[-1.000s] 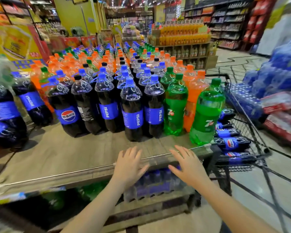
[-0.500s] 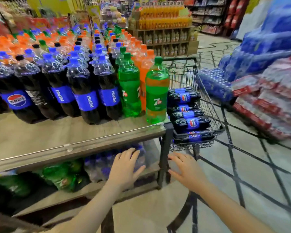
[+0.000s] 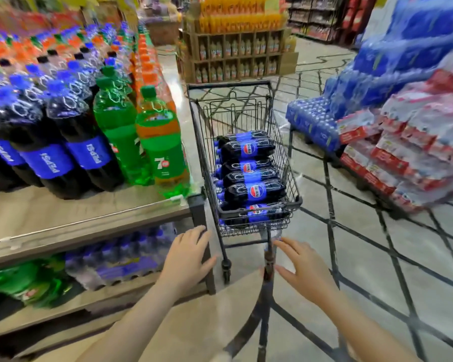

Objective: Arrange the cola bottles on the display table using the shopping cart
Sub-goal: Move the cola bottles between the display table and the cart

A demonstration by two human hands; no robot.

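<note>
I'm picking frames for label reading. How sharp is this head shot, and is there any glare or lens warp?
Head view: motion blur smears the standing cola bottles and the packs on the right; the bottles in the cart are sharper, logos readable; the wide lens bows the table edge; soft glare on the floor; both hands fairly crisp.

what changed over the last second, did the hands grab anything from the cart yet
No grab yet. The view swung right, from the display table toward the shopping cart, which now sits centred ahead. Both hands went from over the table's front edge to below it: the left hand by the table's corner leg, the right hand near the cart's frame. Both stayed open and empty. The cola bottles still lie stacked in the cart.
</note>
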